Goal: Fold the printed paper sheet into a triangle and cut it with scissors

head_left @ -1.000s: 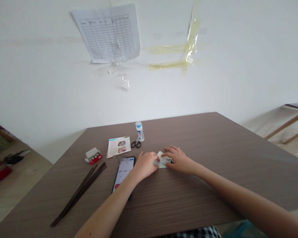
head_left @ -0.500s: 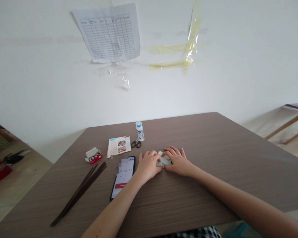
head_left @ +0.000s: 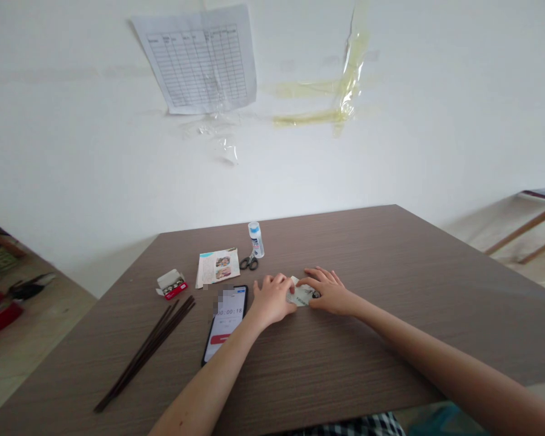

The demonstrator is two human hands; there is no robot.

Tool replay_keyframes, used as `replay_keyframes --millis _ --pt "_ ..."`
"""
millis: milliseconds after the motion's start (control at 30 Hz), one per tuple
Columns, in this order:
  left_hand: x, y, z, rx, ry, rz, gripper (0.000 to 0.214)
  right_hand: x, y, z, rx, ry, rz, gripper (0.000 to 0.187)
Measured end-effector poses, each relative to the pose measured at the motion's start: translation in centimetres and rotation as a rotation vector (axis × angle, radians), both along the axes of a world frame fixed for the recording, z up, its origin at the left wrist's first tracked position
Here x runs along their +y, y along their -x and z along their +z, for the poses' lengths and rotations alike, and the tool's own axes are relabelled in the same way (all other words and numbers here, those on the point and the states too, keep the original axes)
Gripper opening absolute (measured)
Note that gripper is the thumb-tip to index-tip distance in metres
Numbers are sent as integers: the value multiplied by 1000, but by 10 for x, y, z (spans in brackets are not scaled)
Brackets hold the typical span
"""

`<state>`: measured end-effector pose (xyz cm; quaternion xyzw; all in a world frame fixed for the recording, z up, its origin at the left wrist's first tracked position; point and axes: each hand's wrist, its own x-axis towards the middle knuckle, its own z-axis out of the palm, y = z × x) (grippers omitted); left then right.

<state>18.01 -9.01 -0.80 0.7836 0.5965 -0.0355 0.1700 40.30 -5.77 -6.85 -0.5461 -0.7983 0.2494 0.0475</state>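
A small folded piece of white printed paper (head_left: pixel 302 295) lies on the table between my two hands. My left hand (head_left: pixel 273 298) presses its fingertips against the paper's left side, and my right hand (head_left: pixel 327 292) rests its fingers over the right part. A small dark spot (head_left: pixel 316 294) shows at the paper's right end, just under my right fingers. Much of the paper is hidden by my fingers. Just left of my left wrist lies a smartphone (head_left: pixel 224 322) showing a timer at 00:00:18.
On the brown wood-grain table (head_left: pixel 345 254) stand a blue-capped bottle (head_left: pixel 256 240), small scissors (head_left: pixel 249 263), a printed leaflet (head_left: pixel 217 267), a small red-and-white box (head_left: pixel 171 284) and several dark chopsticks (head_left: pixel 145 351). The table's far edge meets a white wall.
My left hand has moved up and right off the phone, uncovering its screen. Both hands stay on the paper, and the timer has advanced by a second.
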Motion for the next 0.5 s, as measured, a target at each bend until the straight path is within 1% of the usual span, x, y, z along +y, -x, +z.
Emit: replay_keyframes --millis 167,333,500 --pt "-1 9 3 -4 13 -24 41 5 -15 -4 1 20 29 74" --pt "0 25 6 5 40 -40 49 9 -36 -6 -9 16 25 78" --pt "6 43 4 25 68 -60 61 11 -55 -11 7 19 33 77"
